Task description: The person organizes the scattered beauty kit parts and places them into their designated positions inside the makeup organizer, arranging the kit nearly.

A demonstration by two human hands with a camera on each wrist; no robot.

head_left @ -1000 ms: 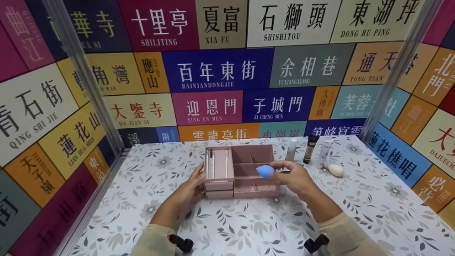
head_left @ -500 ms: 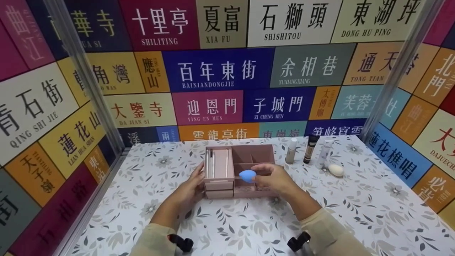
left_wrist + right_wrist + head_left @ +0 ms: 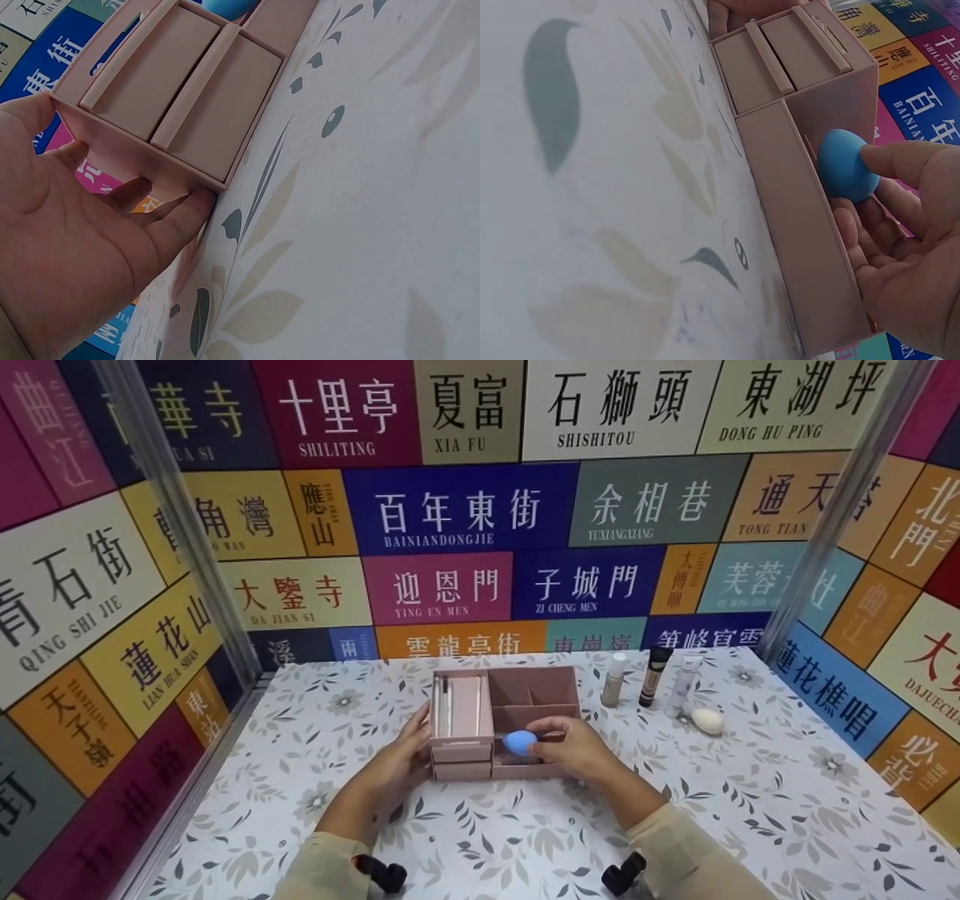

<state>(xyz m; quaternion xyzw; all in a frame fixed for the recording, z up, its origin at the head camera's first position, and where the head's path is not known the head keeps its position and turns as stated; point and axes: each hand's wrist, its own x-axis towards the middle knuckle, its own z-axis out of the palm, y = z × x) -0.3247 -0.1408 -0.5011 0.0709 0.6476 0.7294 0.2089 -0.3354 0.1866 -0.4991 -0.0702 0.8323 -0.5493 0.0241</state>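
A pink desktop organizer (image 3: 462, 771) stands on the table, with open compartments on its right and two small drawers (image 3: 217, 105) at its lower left. Slim sticks, one dark-tipped, lie in its upper left section. My right hand (image 3: 574, 750) pinches a blue makeup sponge (image 3: 519, 743) between thumb and fingers, over the front right compartment. In the right wrist view the sponge (image 3: 847, 165) sits just at the compartment's front wall (image 3: 802, 232). My left hand (image 3: 405, 746) rests against the organizer's left side, fingers (image 3: 180, 221) extended along it and the thumb near the top edge.
Right of the organizer stand a small white-capped bottle (image 3: 614, 681), a black tube (image 3: 653, 678) and a pale tube (image 3: 684, 684). A cream egg-shaped sponge (image 3: 708, 721) lies in front of them. A floral cloth (image 3: 510, 840) covers the table, and sign-printed walls (image 3: 457, 510) surround it.
My right hand has carried the blue makeup sponge leftward and then lower, from the organizer's right part to its front right compartment. The left hand has stayed in place.
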